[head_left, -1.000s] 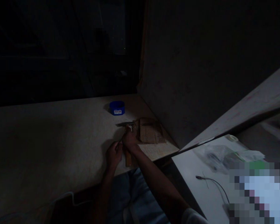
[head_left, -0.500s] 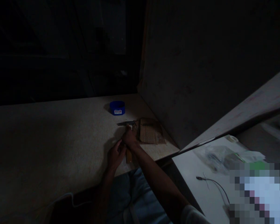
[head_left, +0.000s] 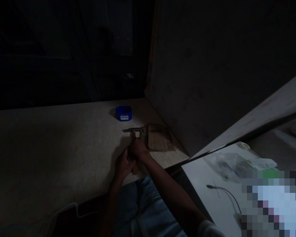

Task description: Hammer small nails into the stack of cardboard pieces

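In the dim head view, a brown wooden stick (head_left: 135,170) lies lengthwise under both of my hands, its far tip showing above my knuckles. My right hand (head_left: 138,146) is closed around its upper part. My left hand (head_left: 124,163) presses in from the left with bent fingers, touching the right hand and the stick; its fingertips are partly hidden. Just past the stick's far tip lies a thin grey, pointed metal blade (head_left: 128,130). Whether blade and stick are joined I cannot tell. Beside my right hand sits a folded piece of brown cardboard (head_left: 156,141).
A blue plastic tub (head_left: 123,114) with a white label stands farther back on the pale table (head_left: 76,141). A dark panel (head_left: 199,82) rises along the right. On the white surface (head_left: 197,181) at right are a clear plastic bag (head_left: 227,164) and a thin black cable (head_left: 223,190).
My right hand has come slightly nearer to me along the stick, baring more of its far tip. The left hand has shifted slightly to the right, against the right hand.
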Demonstrator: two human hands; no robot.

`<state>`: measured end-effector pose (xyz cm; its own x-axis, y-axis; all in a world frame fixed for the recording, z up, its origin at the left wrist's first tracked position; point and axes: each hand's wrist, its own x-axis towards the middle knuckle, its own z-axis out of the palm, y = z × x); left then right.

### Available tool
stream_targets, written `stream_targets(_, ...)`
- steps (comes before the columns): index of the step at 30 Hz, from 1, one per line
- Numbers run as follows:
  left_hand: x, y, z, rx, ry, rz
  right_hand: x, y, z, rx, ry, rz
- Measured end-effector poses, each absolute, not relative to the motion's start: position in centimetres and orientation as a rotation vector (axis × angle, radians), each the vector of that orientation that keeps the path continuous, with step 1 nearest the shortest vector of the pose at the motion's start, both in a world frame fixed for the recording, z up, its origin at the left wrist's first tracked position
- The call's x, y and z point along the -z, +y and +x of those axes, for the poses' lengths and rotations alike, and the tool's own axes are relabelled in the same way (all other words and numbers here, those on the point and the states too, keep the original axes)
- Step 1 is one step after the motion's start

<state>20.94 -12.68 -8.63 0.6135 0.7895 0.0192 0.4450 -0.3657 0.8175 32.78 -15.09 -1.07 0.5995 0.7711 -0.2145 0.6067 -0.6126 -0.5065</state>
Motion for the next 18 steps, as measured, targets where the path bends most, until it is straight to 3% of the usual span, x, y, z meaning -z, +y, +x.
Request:
stream_targets(6,6.9,-13.7,21.2,-0.492,1.012,2.167,0.9,-18.3,31.4,-0.533,-1.165,-2.361)
stream_targets(12,6.5,-14.1,21.5,-0.452,0.995,2.309,3.4,-26.4,31.2,-0.439,-1.079,-1.891)
stream_targets(18,6.3,-13.9,21.6,-0.434,1.006,2.353,5.7,-34.2,36.0,-0.318,-0.821,-1.874)
